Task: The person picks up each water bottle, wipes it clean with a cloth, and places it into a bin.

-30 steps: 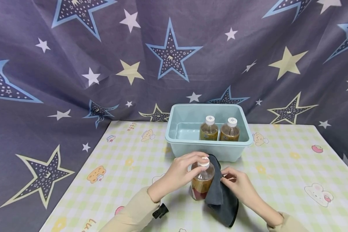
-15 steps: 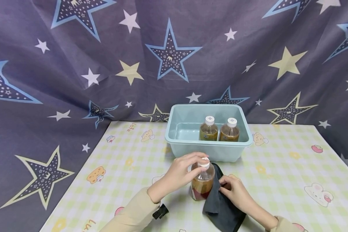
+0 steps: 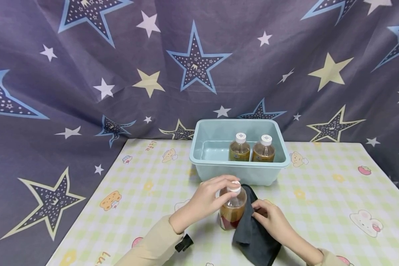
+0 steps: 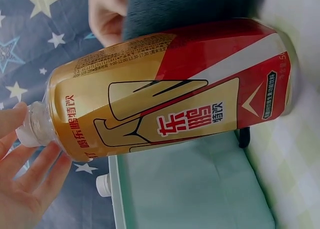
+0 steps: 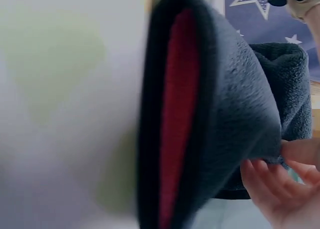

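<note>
A drink bottle [image 3: 232, 215] stands upright on the table, with a white cap and a gold and red label that shows large in the left wrist view. My left hand [image 3: 204, 197] grips it at the cap and neck, fingers and thumb curled round from above. On the bottle's right side hangs a dark grey cloth [image 3: 257, 238], its upper part against the bottle. The thumb and fingers of my right hand [image 3: 273, 221] pinch this cloth. A red underside shows within a fold of the cloth in the right wrist view.
Behind the bottle stands a light blue plastic bin [image 3: 239, 171] holding two white-capped bottles, one at its middle [image 3: 239, 150] and another at its right [image 3: 263, 152]. A checked cloth [image 3: 146, 207] covers the table. A star-patterned curtain [image 3: 119, 92] hangs behind.
My right hand has slid the grey cloth a little down the bottle's side, toward me, and then stayed nearly still. My left hand and the bottle have kept their place.
</note>
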The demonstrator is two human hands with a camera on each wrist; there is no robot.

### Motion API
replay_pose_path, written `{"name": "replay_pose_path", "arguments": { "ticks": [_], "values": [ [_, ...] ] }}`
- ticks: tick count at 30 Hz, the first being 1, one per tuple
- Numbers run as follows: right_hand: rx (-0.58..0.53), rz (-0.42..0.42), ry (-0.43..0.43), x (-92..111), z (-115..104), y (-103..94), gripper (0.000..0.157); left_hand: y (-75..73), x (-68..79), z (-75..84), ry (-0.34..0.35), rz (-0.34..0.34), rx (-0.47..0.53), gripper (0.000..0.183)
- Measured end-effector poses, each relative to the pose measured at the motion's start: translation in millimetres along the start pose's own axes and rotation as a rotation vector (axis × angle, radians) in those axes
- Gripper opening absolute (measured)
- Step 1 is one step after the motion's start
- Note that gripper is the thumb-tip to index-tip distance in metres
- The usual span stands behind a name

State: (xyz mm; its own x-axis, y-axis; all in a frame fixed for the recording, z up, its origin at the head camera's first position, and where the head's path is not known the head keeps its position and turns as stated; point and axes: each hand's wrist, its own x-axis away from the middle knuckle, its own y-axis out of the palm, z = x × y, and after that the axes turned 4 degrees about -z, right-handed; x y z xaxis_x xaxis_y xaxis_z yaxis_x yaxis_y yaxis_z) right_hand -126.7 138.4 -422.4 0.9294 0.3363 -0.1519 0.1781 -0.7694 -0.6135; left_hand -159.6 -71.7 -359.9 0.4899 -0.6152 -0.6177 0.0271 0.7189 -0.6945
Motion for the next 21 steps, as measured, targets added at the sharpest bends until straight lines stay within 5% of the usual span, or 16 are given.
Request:
{"name": "replay_pose_path", "arguments": {
  "ticks": [11,21],
  "values": [
    [-0.072,0.174,-0.041,1,-26,-11.7,0.019,0.9,0.4,-0.2,-0.009,0.007,-0.002,0.012],
    [-0.094,0.165,-0.018,-2,-30,-15.0,0.018,0.7,-1.2,0.4,-0.029,0.012,0.031,0.011]
  ]
}}
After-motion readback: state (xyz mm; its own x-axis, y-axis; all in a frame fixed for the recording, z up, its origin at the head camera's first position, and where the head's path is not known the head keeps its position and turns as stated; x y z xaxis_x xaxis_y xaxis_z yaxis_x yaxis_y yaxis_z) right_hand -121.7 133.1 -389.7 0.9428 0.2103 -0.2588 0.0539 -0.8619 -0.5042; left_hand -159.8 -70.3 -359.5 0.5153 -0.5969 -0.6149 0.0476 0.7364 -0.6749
